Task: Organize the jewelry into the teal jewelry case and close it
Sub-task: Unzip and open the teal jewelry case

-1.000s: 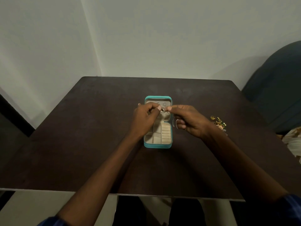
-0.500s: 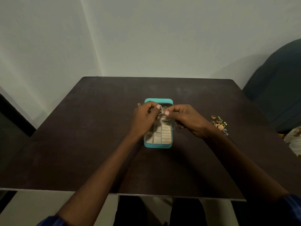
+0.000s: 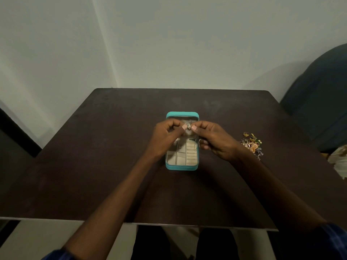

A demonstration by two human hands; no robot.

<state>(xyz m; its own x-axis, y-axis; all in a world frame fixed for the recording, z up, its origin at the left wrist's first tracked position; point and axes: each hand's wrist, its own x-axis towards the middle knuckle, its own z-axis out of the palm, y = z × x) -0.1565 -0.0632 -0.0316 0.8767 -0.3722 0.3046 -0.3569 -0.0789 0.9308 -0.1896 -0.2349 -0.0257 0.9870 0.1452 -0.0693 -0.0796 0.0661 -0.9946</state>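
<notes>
Our left hand (image 3: pixel 165 136) and right hand (image 3: pixel 214 139) both pinch one small silver jewelry piece (image 3: pixel 188 127) above one open teal jewelry case (image 3: pixel 181 167); one heap of gold jewelry (image 3: pixel 251 144) lies on the dark worktop (image 3: pixel 93 156).

Right hand (image 3: pixel 214 138) closer to left hand (image 3: pixel 167 136).

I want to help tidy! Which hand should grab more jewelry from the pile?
Probably the right hand: the jewelry pile lies right beside its wrist, while the left hand is across the teal case.

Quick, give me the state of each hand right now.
Left hand: fingers curled, pinching the small silver jewelry piece above the teal jewelry case.
Right hand: pinching the same piece from the other side.
</notes>
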